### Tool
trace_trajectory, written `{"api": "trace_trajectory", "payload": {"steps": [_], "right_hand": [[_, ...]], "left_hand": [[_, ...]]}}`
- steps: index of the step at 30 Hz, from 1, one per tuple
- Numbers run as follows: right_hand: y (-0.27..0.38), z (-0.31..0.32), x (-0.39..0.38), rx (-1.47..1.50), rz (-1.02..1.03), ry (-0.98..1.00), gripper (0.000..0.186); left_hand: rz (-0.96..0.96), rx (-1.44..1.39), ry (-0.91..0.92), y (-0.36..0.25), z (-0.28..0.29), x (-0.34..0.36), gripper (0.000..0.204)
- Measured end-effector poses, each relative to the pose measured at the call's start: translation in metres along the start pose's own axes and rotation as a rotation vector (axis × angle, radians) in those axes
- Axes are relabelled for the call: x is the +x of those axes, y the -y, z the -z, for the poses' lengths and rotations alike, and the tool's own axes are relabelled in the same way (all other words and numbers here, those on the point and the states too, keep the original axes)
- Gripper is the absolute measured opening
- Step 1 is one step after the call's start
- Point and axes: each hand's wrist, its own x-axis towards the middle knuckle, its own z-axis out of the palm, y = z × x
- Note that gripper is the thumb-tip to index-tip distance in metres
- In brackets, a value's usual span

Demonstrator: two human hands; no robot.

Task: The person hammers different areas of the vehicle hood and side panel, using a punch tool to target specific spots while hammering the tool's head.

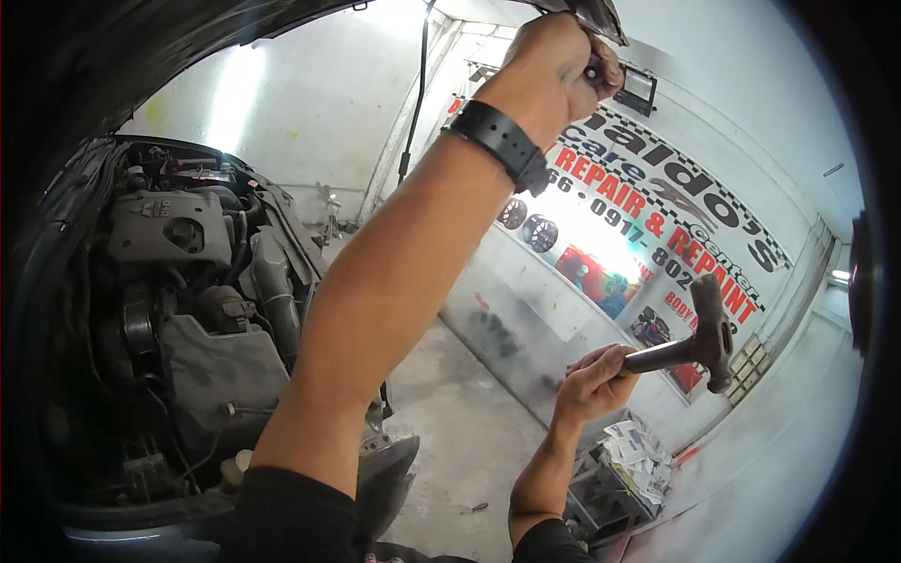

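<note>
My left hand (pixel 556 64) is raised high at the edge of the open car hood (pixel 595 15), a black watch (pixel 496 143) on its wrist. Its fingers are closed around a dark tool with a small round end (pixel 592 73); the rest of that tool is hidden in the fist. Lower and to the right, my right hand (pixel 597 383) grips a hammer (pixel 710 340) by its handle. The hammer's metal head points up and away to the right, apart from the hood.
On the left lies the exposed engine bay (pixel 178 230) of the car. A thin prop rod (pixel 413 108) stands behind my left forearm. A large banner (pixel 648 202) covers the far wall. Newspapers (pixel 640 460) lie on a rack at lower right. A small tool (pixel 481 508) rests on the concrete floor (pixel 441 413).
</note>
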Motion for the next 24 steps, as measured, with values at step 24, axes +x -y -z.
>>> {"api": "trace_trajectory", "payload": {"steps": [24], "right_hand": [[-0.007, 0.022, -0.022, 0.135, -0.139, 0.01, 0.029]], "left_hand": [[-0.914, 1.369, -0.172, 0.149, 0.208, -0.005, 0.038]]}}
